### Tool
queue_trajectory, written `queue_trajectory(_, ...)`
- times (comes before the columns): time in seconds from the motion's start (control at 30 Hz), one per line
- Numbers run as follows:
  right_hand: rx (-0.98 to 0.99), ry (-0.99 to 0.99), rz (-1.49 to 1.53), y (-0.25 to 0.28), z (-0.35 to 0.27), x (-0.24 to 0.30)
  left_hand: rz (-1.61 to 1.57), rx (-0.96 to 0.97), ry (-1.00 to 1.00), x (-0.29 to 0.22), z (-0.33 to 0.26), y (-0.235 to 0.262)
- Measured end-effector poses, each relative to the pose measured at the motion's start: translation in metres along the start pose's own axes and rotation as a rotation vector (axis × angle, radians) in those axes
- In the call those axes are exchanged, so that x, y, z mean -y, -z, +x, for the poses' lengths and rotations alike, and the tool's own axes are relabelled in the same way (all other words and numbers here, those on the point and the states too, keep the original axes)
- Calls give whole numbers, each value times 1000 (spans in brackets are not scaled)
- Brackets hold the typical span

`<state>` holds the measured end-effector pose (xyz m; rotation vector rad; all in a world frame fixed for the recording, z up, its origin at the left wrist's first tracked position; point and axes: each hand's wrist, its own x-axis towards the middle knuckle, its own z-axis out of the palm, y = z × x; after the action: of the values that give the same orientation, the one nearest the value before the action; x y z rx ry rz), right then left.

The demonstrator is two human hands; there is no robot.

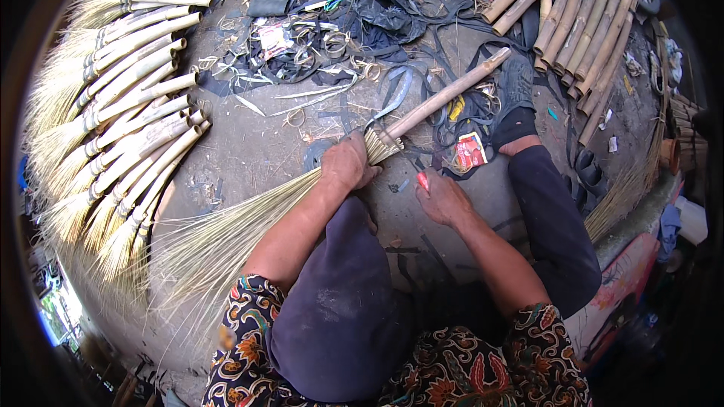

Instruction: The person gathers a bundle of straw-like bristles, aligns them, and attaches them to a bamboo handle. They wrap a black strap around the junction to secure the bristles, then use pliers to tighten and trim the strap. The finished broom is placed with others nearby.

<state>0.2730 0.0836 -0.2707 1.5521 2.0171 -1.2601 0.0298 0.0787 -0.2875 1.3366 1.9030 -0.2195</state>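
Note:
My left hand (347, 162) grips a straw broom (249, 218) at the neck, where the pale bristles meet its bamboo handle (449, 94). The bristles fan out to the lower left over my left knee, and the handle points up to the right across the concrete floor. My right hand (443, 197) is closed around a small red-handled tool (423, 180), likely a knife, just right of the broom's neck. The tool's blade is hidden by my fingers.
Several finished brooms (121, 113) lie stacked in a fan at the left. Bare bamboo poles (584, 22) lie at the upper right. Black straps, rings and scraps (339, 30) litter the floor ahead. My right foot (516, 94) rests by the handle's far end.

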Motion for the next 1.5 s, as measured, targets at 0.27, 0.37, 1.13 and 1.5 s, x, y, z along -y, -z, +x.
queue_trajectory(0.27,121,24,-79,15,-8,-10,-245,213,-204,13,28,-6)
queue_trajectory(0.37,-149,-39,31,17,-13,-3,-203,248,-206,13,33,-3)
queue_trajectory(1.13,79,57,-84,14,-5,-12,-95,55,-79,6,8,-8)
queue_trajectory(1.5,35,85,-26,16,-7,-17,-298,213,-274,27,36,-13)
